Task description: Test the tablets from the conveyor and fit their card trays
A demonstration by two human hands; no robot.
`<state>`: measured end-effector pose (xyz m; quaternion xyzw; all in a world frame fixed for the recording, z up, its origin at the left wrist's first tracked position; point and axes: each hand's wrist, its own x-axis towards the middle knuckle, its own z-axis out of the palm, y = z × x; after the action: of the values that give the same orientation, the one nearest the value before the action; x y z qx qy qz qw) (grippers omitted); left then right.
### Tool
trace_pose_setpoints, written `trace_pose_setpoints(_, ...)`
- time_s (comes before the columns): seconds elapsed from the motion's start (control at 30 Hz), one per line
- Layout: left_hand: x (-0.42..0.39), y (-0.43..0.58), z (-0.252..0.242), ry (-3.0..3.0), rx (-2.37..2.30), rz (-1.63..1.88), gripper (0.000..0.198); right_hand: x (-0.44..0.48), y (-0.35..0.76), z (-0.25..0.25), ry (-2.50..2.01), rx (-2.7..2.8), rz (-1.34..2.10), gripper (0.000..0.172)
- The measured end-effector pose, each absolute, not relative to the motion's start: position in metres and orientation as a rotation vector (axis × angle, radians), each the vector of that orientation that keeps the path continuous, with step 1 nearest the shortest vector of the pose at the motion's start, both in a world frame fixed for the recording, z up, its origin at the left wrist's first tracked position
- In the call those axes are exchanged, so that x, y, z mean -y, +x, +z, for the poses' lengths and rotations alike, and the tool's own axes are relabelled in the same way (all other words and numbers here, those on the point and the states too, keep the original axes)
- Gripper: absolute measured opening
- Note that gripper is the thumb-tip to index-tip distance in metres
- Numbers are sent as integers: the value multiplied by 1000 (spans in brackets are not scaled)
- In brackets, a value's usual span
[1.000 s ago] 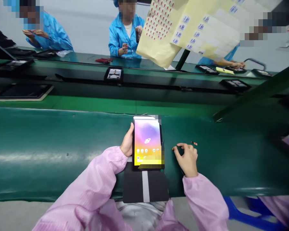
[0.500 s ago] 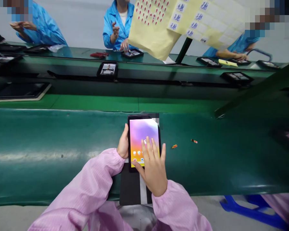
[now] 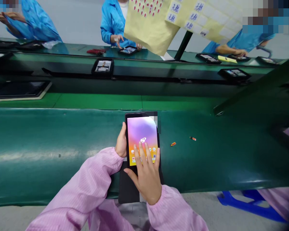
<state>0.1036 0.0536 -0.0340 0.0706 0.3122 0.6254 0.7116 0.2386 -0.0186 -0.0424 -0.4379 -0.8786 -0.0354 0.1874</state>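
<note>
A tablet (image 3: 142, 128) with a lit screen of pink, purple and yellow, showing rows of app icons, is in front of me at the near edge of the green table. My left hand (image 3: 121, 142) grips its left edge, thumb along the side and the other fingers hidden behind. Over the lower screen lies my right hand (image 3: 148, 178), its fingers spread and pointing away from me; whether the fingertips touch the glass I cannot tell. Under the tablet's lower end a dark grey flat panel (image 3: 128, 189) with a pale strip sticks out past the table edge.
Two small orange-and-black strips, a nearer one (image 3: 173, 144) and a farther one (image 3: 193, 138), lie right of the tablet. A large dark tablet (image 3: 19, 89) rests at far left. Across the line, people in blue handle devices. A green post (image 3: 250, 86) slants at right; a blue stool (image 3: 250, 205) stands below.
My right hand has slid down and left over the screen, uncovering the logo and more icons. My left hand still holds the tablet. Across the line, the middle person's raised hand has lowered to a device.
</note>
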Motion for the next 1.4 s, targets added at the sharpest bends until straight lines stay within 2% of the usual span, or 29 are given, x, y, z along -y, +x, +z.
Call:
trace_pose_setpoints(0.27,-53,104,-33,192,-671,1380,61,12,245,-37,-1149,2388,-118,57)
trace_pose_setpoints(0.43,-52,104,-32,199,-624,1349,63,1,263,-31,-1247,2210,-163,49)
trace_pose_setpoints(0.77,-53,104,-33,226,-639,1376,61,7,251,-40,-1342,2281,-235,66)
trace_pose_setpoints(0.93,-52,103,-34,215,-640,1376,62,13,247,-39,-1195,2386,-209,58)
trace_pose_setpoints(1.2,-51,103,-32,192,-597,1349,62,-7,277,-40,-1432,2253,-272,45)
trace_pose_setpoints(1.4,-52,104,-30,190,-640,1366,60,-2,277,-45,-1521,2204,-293,61)
